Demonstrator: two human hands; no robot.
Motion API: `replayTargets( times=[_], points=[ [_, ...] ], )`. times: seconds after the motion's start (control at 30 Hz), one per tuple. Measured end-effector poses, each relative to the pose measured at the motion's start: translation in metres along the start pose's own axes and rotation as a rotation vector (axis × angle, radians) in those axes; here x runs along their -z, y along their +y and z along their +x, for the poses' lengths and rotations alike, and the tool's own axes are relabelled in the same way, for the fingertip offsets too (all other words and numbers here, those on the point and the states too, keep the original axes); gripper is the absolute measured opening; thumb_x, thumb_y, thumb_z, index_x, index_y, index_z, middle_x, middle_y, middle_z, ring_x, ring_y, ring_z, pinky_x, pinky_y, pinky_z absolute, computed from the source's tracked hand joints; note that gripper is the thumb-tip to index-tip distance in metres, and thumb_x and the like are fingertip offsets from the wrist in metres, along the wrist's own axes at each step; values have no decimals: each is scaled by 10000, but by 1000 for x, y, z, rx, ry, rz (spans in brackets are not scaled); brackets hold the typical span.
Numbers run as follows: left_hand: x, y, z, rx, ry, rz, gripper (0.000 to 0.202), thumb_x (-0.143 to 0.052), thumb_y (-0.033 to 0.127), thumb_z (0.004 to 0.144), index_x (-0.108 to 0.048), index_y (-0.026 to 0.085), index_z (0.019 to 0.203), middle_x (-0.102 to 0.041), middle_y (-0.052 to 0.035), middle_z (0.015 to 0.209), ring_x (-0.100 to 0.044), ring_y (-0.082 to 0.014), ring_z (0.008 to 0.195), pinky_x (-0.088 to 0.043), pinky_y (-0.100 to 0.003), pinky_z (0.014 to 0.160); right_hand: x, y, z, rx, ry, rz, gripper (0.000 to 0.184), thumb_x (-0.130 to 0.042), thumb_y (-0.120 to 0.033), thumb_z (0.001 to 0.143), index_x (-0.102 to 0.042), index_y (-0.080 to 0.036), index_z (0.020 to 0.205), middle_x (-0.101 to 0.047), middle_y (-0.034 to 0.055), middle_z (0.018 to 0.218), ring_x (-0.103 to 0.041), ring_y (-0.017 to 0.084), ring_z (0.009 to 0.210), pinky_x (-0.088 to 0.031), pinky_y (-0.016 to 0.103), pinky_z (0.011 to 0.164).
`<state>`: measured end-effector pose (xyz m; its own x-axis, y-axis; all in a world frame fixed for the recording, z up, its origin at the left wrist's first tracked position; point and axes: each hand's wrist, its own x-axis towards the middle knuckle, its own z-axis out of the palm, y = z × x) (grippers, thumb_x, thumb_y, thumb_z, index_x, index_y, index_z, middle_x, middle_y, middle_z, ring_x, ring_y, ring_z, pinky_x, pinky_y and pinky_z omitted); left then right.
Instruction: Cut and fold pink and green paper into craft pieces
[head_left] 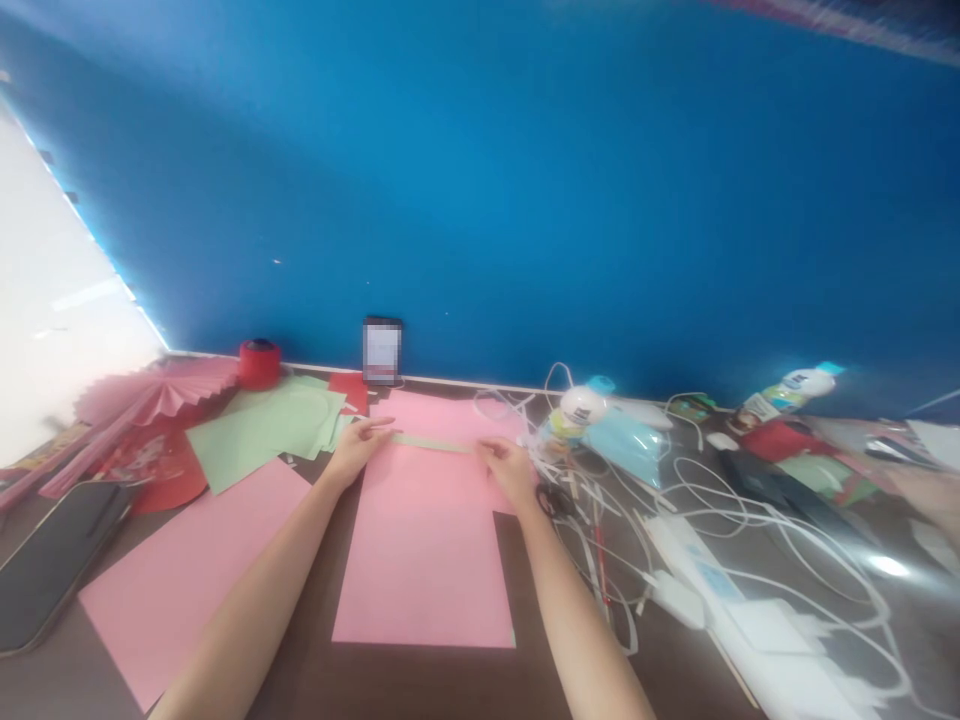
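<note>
A narrow pale green paper strip [433,444] stretches crosswise between my two hands, over a pink sheet of paper [424,560]. At its left end my left hand [360,448] is closed in a pinch, with a finger or two extended above. My right hand [506,468] pinches the strip's other end. More pink paper [435,408] lies beyond the strip, partly under the right hand.
To the left are another pink sheet [195,570], green papers [262,425], a folded pink paper fan [161,385], red tape [259,366] and a phone [56,560]. A bottle [581,408], tangled white cables [750,515] and a power strip [712,590] crowd the right. Behind rises a blue wall [480,200].
</note>
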<state>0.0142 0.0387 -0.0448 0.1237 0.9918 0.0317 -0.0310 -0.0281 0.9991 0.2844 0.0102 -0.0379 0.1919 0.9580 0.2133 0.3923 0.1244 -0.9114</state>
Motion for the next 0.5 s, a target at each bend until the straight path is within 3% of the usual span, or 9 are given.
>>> replayTargets(
  times=[0.2,0.33,0.5],
  points=[
    [2,-3,1,-65,2,169,459,-645,461,676,-667,140,1003,-689,-104,959,-623,-238,935,-460,-343,868,8,6,3,28,-20,-86,256,-641,-388,650,-689,-167,768,-706,77,814,-637,204,767,-483,330,736],
    [5,-5,0,-186,-4,511,347,-600,433,720,-693,191,951,-694,-68,953,-636,-217,857,-477,-304,799,15,14,2,92,-89,-289,206,-612,-385,697,-695,-208,765,-707,49,842,-630,197,777,-473,336,756],
    [4,11,0,-398,-47,928,225,-566,394,770,-725,236,759,-699,-37,712,-631,-197,684,-482,-288,670,21,7,2,205,-70,-364,207,-541,-369,765,-668,-207,746,-691,36,765,-623,192,705,-487,345,700]
  ],
)
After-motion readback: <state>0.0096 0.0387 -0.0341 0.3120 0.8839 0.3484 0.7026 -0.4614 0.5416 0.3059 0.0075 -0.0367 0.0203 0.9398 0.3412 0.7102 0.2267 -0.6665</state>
